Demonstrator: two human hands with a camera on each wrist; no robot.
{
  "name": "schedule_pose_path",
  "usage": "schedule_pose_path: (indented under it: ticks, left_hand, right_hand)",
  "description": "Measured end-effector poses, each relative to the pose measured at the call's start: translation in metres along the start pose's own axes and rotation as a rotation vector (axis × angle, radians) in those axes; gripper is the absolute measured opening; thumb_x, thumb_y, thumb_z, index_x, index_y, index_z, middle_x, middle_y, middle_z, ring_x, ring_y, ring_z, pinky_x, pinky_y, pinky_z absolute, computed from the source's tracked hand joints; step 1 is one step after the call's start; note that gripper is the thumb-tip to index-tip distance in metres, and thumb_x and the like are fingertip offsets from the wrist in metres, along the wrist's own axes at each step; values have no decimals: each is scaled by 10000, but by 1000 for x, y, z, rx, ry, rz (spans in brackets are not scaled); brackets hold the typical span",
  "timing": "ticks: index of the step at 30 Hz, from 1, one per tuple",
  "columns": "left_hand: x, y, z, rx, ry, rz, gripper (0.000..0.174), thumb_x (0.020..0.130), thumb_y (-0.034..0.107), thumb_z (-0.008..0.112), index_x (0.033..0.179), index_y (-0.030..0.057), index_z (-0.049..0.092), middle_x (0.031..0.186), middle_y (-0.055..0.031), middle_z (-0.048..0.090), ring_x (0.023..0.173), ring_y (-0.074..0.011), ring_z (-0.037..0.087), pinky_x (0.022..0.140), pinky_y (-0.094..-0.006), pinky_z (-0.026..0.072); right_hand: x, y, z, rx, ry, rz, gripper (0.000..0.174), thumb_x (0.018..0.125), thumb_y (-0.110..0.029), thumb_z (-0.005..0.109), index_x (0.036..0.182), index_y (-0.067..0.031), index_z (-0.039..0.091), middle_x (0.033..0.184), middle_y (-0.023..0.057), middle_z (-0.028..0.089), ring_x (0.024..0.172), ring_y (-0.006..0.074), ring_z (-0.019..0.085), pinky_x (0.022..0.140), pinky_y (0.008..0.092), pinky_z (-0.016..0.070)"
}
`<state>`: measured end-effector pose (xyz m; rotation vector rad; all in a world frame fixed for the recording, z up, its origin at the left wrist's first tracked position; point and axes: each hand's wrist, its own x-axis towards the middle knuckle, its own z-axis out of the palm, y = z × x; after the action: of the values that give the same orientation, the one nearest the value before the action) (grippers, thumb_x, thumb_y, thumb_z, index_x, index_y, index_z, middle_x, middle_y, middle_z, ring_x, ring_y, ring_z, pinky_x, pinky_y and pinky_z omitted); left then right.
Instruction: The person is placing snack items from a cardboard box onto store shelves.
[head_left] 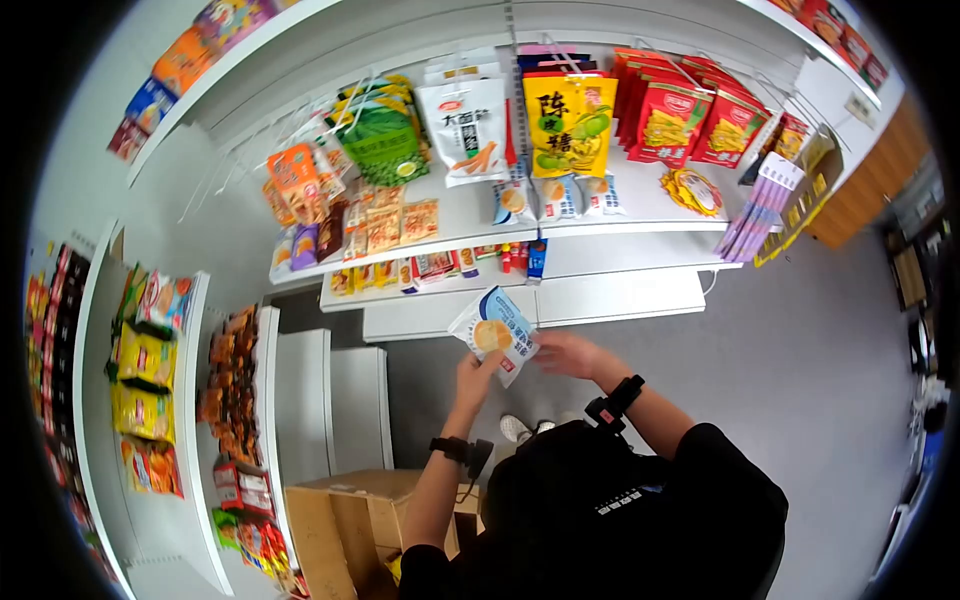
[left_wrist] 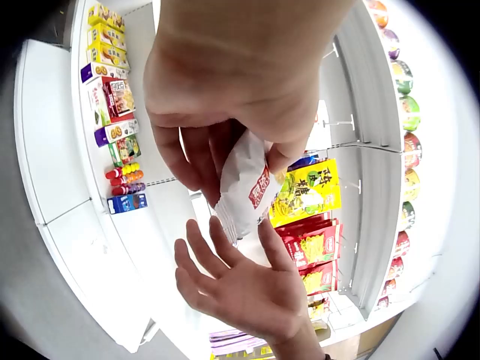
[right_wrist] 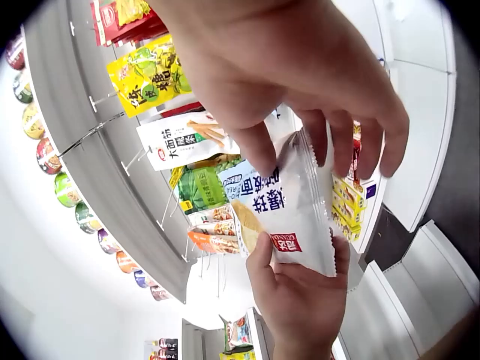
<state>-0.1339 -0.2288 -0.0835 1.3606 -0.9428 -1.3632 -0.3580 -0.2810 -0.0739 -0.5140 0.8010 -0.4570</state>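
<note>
A white and blue snack packet (head_left: pixel 497 334) with a picture of a round bun on it is held up in front of the shelves. My left hand (head_left: pixel 474 384) grips its lower left edge, thumb on the printed face, fingers behind, as the left hand (right_wrist: pixel 304 304) shows in the right wrist view. At the packet's other edge is my right hand (head_left: pixel 570 355), its fingers loosely spread. The left wrist view shows that right hand (left_wrist: pixel 251 296) with its palm turned up, fingertips close to the crimped end of the packet (left_wrist: pixel 246 187).
Similar small blue and white packets (head_left: pixel 558 198) stand on the shelf (head_left: pixel 455 222) under hanging yellow bags (head_left: pixel 570 125) and red bags (head_left: pixel 672 118). An open cardboard box (head_left: pixel 335 490) sits at lower left beside stepped side shelves (head_left: pixel 302 400) with more snacks.
</note>
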Motion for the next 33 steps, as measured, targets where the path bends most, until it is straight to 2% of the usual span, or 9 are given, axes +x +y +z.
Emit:
schedule_pose_path:
  ticks: [1,4,7,11,16,22,28,31,33]
  left_hand:
    - [10,0,1,-28,-31,-29,297,828,233,649,991,-13,615,819,-21,632,685,-67,532,587,-225,418]
    - [30,11,11,-15,-119,-95,320,837,221,618,1055,-11,580,927,-52,643,796,-102,593,703,-255,462]
    - [42,23,26,-40,-209,-97,265,818,208,606,995,11,599,902,-31,631,734,-82,547,632,-220,416]
    - [71,4,47,39,-307,-139,284,807,188,587,1026,7,583,932,-37,630,766,-100,563,671,-235,435]
    - [86,23,89,70,-445,-150,302,832,160,549,1086,-3,549,973,-52,634,804,-117,577,709,-246,452]
    - [120,20,137,46,-420,-144,377,858,133,535,1205,1,470,1027,-82,636,823,-137,591,718,-241,460]
    - [130,16,186,-12,-302,-138,364,861,141,541,1195,10,479,1059,-98,628,855,-159,603,730,-254,470]
    - [124,5,190,-81,-216,-170,358,866,147,533,1197,20,484,1058,-97,627,866,-174,606,752,-275,471]
    - [121,2,187,-44,-170,-166,362,869,156,531,1203,26,484,1060,-96,625,872,-180,605,766,-288,469]
  right_hand:
    - [-5,-3,3,-6,4,5,377,864,-296,594,1185,-107,537,1156,38,556,1070,205,524,928,402,403]
    - [-7,-8,-3,56,-23,-20,389,871,-284,598,1206,-112,503,1158,42,555,1063,204,539,920,394,419]
    - [-14,-12,-9,117,69,-160,355,888,-253,581,1196,-106,484,1125,48,574,997,204,580,893,374,447]
    - [-22,-13,-26,230,115,-261,254,903,-202,560,1128,-102,501,1068,52,597,942,203,609,842,350,477]
    - [-35,-16,-68,317,187,-334,212,904,-192,562,1097,-122,510,1037,39,606,938,199,617,768,329,491]
    - [-61,-62,-163,381,237,-484,173,901,-177,562,1054,-127,497,1042,33,595,950,195,609,743,318,483]
    - [-64,-126,-256,385,314,-546,168,894,-172,567,1024,-123,473,1022,33,583,960,207,599,735,309,472]
    - [-52,-157,-290,453,361,-535,199,892,-172,568,1047,-116,456,1023,39,574,967,216,595,741,316,466]
    - [-39,-177,-308,462,414,-509,179,890,-174,564,1027,-121,462,1015,34,571,966,216,601,702,309,469]
